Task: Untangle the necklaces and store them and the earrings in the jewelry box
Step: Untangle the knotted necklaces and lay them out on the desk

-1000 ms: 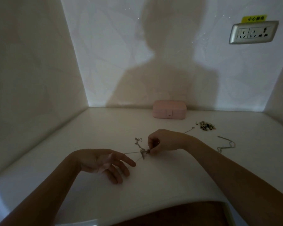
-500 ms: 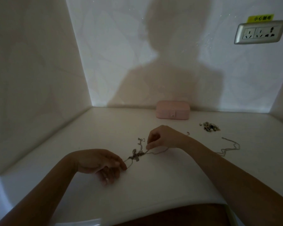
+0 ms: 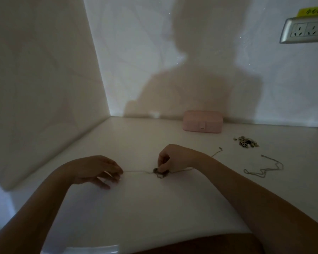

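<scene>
A tangled knot of thin necklaces (image 3: pixel 160 174) lies on the white table (image 3: pixel 154 213) between my hands. My right hand (image 3: pixel 173 157) pinches the knot from above with curled fingers. My left hand (image 3: pixel 99 171) holds one chain strand (image 3: pixel 136 171) at its fingertips, and the strand runs taut from there to the knot. Another chain end (image 3: pixel 217 153) trails out behind my right wrist. A separate silver necklace (image 3: pixel 266 168) lies loose to the right. A small pile of earrings (image 3: pixel 246 142) sits further back. The pink jewelry box (image 3: pixel 202 121) stands closed against the back wall.
Walls enclose the table on the left and at the back. A wall socket (image 3: pixel 305 32) with a yellow label is mounted at the upper right. The table's rounded front edge (image 3: pixel 103 248) is close to my body.
My left hand has drawn the strand out to the left until it is taut. My right hand has lowered onto the knot, which now lies bunched under its fingers.
</scene>
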A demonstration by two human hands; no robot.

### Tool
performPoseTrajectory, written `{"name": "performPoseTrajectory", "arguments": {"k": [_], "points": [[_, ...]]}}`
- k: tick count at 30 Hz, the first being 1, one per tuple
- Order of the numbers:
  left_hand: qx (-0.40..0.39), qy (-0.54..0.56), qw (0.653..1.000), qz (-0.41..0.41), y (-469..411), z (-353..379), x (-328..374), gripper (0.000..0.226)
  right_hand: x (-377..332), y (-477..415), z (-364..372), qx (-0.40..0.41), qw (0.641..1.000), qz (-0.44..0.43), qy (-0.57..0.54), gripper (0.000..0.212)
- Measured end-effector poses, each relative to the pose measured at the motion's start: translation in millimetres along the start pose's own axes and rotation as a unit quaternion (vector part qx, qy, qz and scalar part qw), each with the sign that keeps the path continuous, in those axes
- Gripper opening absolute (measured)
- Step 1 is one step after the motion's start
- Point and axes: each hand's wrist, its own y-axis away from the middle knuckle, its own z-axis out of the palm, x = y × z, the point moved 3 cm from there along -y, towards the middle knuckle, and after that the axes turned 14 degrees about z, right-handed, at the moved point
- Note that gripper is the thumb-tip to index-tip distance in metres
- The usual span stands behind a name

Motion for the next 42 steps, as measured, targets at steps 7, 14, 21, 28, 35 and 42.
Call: {"name": "performPoseTrajectory", "arguments": {"k": [7,14,21,28,35,42], "points": [[0.044,-0.326,0.943,0.051,-21,1,35,0.021,5,-6,2,0.019,0.998,-0.031,-0.046,0.017],[0.023,-0.283,0.941,0.185,-57,56,65,0.019,10,-3,-8,-0.020,0.948,-0.085,-0.306,0.023],[0.039,-0.121,0.963,0.236,-69,68,56,0.012,21,0,-20,-0.011,0.930,-0.080,-0.358,0.021],[0.030,0.072,0.963,0.259,-70,69,53,0.006,25,0,-24,0.056,0.971,-0.080,-0.217,0.028],[0.049,0.090,0.967,0.234,-73,76,50,0.020,21,-1,-25,0.073,0.933,-0.087,-0.342,0.021],[0.119,0.125,0.953,0.250,-74,73,52,0.015,18,4,-28,0.055,0.933,-0.075,-0.348,0.030]]}}
